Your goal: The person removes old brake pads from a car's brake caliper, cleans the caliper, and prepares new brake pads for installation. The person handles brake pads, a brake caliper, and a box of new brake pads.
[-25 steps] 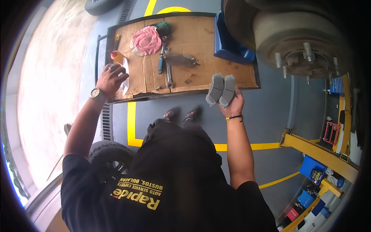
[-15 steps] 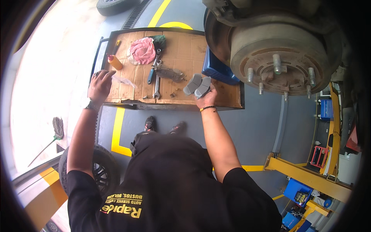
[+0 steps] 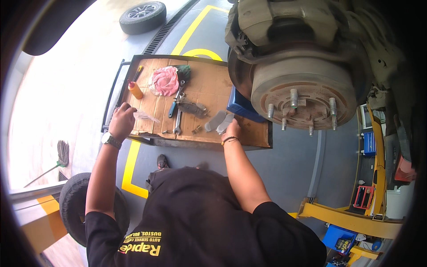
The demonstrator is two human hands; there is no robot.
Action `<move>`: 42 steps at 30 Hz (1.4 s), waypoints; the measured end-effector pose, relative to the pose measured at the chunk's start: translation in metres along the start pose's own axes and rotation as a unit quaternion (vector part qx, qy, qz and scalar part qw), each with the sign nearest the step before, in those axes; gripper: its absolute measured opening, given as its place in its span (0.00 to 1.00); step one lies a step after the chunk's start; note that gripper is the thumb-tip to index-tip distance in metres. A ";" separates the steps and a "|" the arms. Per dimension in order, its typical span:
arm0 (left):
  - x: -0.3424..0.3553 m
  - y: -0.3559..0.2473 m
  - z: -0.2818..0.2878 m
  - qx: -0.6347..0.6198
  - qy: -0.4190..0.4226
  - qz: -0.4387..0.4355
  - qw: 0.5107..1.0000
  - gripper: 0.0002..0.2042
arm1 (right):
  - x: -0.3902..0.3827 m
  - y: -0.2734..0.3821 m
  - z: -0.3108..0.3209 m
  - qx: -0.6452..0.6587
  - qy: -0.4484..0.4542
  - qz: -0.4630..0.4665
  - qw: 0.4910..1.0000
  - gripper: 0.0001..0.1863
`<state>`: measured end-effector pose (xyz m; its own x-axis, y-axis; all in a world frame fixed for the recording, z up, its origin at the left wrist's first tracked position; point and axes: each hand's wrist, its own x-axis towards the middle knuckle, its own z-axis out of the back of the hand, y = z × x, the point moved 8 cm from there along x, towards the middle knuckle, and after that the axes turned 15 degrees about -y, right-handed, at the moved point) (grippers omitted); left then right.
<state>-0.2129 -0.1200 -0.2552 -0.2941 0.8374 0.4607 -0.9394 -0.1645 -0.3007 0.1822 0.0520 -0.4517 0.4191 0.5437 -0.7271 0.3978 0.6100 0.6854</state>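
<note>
- Yellow lettering (image 3: 142,242) lies upside down across the black shirt (image 3: 200,209) at the lower centre of the frame, its lowest line the largest.
- Blue crate (image 3: 336,238) at the lower right holds a dark package (image 3: 344,245) with yellow marks too small to read.
- Blue bin (image 3: 245,106), right of centre, stands on the cardboard-covered tabletop (image 3: 213,82); its inside is hidden.
- Orange bottle (image 3: 136,91) with a red cap is left of centre; whether the colour is the bottle's or its contents' I cannot tell.
- Clear plastic wrapper (image 3: 147,117) lies just below the bottle; the left hand (image 3: 121,122) has its fingers bent at one end, but whether they grip it I cannot tell.
- Grey pads (image 3: 215,121), two side by side, are at the centre, near the tabletop's lower edge; the right hand (image 3: 232,128) has its fingers closed on the right-hand one.
- Pink cloth (image 3: 165,81) and a spanner (image 3: 178,123) lie left of the pads.
- Metal hub (image 3: 307,84) with bare studs fills the upper right.
</note>
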 end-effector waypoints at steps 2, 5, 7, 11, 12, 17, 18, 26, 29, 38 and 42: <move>0.005 -0.002 0.000 0.026 0.033 -0.014 0.999 0.06 | -0.018 0.018 0.009 -0.091 -0.010 0.005 0.996 0.21; 0.023 -0.017 0.006 0.024 0.113 -0.004 0.993 0.04 | -0.026 0.040 0.024 -0.154 -0.047 0.065 0.985 0.21; 0.028 -0.014 0.009 -0.054 0.121 -0.008 0.991 0.04 | -0.022 0.051 0.026 -0.169 -0.019 0.213 0.962 0.20; 0.033 -0.026 0.016 -0.132 0.116 -0.031 0.984 0.06 | -0.067 0.053 0.025 -0.161 0.046 0.404 0.899 0.16; 0.033 -0.035 0.026 -0.138 0.126 -0.022 0.982 0.07 | -0.107 0.053 0.013 -0.195 0.130 0.386 0.892 0.15; 0.033 -0.096 0.039 -0.111 0.157 -0.179 0.965 0.15 | -0.284 0.060 -0.028 -0.214 0.365 0.648 0.634 0.21; 0.031 -0.107 0.042 -0.109 0.177 -0.201 0.957 0.15 | -0.301 0.057 -0.034 -0.241 0.368 0.676 0.591 0.21; -0.008 -0.133 0.088 -0.188 0.137 -0.420 0.877 0.16 | -0.378 0.025 -0.029 -0.401 0.396 0.715 0.414 0.19; -0.030 -0.123 0.084 -0.200 0.203 -0.449 0.847 0.13 | -0.382 0.000 -0.023 -0.446 0.383 0.703 0.399 0.10; -0.043 -0.101 0.092 -0.174 0.203 -0.451 0.851 0.07 | -0.392 -0.019 -0.014 -0.421 0.412 0.678 0.439 0.02; -0.047 -0.099 0.094 -0.191 0.196 -0.426 0.862 0.07 | -0.396 -0.017 -0.013 -0.402 0.408 0.700 0.425 0.04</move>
<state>-0.1227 -0.1922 -0.1683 0.6275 0.6929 0.3552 -0.6358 0.7193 -0.2799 -0.0008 -0.1661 -0.1762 -0.7691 0.5171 0.3756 -0.3213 -0.8208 0.4722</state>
